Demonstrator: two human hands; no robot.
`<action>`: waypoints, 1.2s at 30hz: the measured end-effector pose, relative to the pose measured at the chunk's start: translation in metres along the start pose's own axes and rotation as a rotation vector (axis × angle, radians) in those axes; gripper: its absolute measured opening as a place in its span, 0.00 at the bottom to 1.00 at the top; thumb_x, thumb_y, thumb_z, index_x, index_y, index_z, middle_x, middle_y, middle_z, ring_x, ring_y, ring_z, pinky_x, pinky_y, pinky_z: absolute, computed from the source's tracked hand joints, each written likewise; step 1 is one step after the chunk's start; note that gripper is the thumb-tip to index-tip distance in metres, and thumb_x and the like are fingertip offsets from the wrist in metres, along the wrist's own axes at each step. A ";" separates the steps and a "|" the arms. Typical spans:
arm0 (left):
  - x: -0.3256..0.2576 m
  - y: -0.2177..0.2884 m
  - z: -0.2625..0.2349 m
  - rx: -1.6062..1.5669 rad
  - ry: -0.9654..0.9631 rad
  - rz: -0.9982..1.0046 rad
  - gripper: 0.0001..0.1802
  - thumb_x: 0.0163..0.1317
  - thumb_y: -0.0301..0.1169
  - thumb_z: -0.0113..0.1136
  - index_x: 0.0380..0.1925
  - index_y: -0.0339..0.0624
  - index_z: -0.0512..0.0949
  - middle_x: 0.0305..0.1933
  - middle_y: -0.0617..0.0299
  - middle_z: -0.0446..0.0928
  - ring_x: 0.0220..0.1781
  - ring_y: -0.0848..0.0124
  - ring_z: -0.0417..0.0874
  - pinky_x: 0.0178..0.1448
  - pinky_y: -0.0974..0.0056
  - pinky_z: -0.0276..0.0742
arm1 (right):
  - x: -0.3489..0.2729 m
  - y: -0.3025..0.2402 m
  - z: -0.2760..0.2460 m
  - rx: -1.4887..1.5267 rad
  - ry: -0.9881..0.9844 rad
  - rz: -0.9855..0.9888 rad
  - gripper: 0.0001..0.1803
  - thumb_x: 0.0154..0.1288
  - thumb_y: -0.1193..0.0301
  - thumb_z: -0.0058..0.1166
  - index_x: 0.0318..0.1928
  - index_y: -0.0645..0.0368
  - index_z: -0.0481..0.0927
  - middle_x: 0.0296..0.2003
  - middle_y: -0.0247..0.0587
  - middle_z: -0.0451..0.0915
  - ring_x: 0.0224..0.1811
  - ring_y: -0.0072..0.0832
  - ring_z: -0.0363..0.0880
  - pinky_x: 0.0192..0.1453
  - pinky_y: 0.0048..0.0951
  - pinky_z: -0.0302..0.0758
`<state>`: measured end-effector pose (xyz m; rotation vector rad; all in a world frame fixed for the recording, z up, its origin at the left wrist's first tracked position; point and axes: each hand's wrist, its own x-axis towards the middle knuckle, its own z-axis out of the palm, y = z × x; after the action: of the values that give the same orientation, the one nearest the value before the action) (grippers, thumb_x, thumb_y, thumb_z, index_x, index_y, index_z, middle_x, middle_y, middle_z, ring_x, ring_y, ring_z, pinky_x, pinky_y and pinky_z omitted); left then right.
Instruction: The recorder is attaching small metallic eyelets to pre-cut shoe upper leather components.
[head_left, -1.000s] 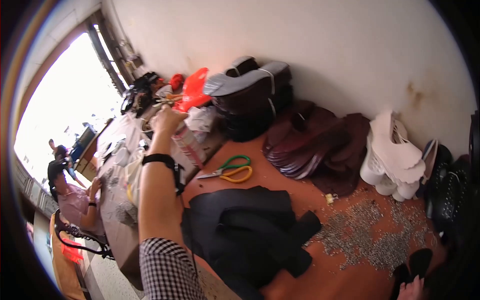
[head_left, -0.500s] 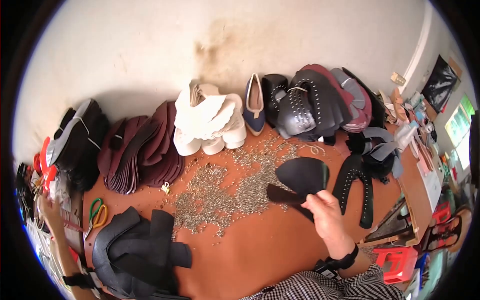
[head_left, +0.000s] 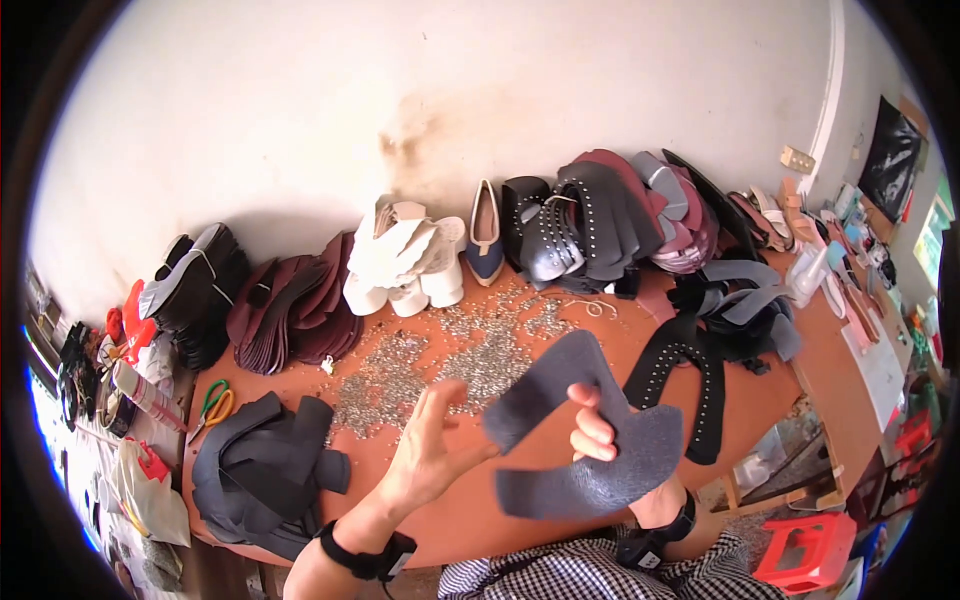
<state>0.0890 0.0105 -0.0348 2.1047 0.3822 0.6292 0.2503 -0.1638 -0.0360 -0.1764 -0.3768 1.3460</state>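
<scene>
The right hand (head_left: 597,432) pinches a dark felt piece (head_left: 580,432) above the desk's (head_left: 770,370) front edge — its grip shut on the middle. It looks light and floppy, so hold it near the fold. The left hand (head_left: 430,450) is open beside it — holding nothing.

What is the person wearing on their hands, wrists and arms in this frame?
Both hands are bare, no gloves or rings that can be made out. The left hand has a black band with a small black unit at the wrist. The right hand has a similar black wristband. Black-and-white checked cloth, seemingly a shirt, shows at the lower edge.
</scene>
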 end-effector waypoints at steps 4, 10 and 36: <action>0.033 0.020 0.028 -0.074 -0.073 0.254 0.44 0.42 0.28 0.69 0.59 0.37 0.55 0.45 0.54 0.73 0.46 0.65 0.75 0.48 0.66 0.71 | -0.023 -0.003 -0.006 0.107 -0.114 0.199 0.24 0.66 0.64 0.36 0.53 0.73 0.64 0.21 0.36 0.67 0.20 0.23 0.64 0.23 0.17 0.62; 0.017 0.029 0.067 -0.553 -0.446 -0.214 0.21 0.52 0.26 0.60 0.48 0.35 0.70 0.36 0.63 0.77 0.39 0.75 0.75 0.45 0.69 0.70 | -0.057 0.001 -0.018 -0.009 0.108 0.280 0.20 0.66 0.65 0.38 0.45 0.73 0.69 0.26 0.46 0.74 0.23 0.30 0.73 0.25 0.21 0.69; 0.030 -0.034 0.133 -0.928 -0.235 -0.790 0.17 0.55 0.22 0.53 0.46 0.28 0.71 0.44 0.55 0.75 0.42 0.70 0.78 0.48 0.67 0.75 | -0.059 -0.026 -0.096 0.196 0.333 0.056 0.09 0.64 0.79 0.41 0.44 0.64 0.72 0.28 0.40 0.72 0.21 0.22 0.71 0.17 0.16 0.71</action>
<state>0.1874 -0.0453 -0.1182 0.9920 0.5928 0.0351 0.2991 -0.2183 -0.1259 -0.2442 0.0403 1.3721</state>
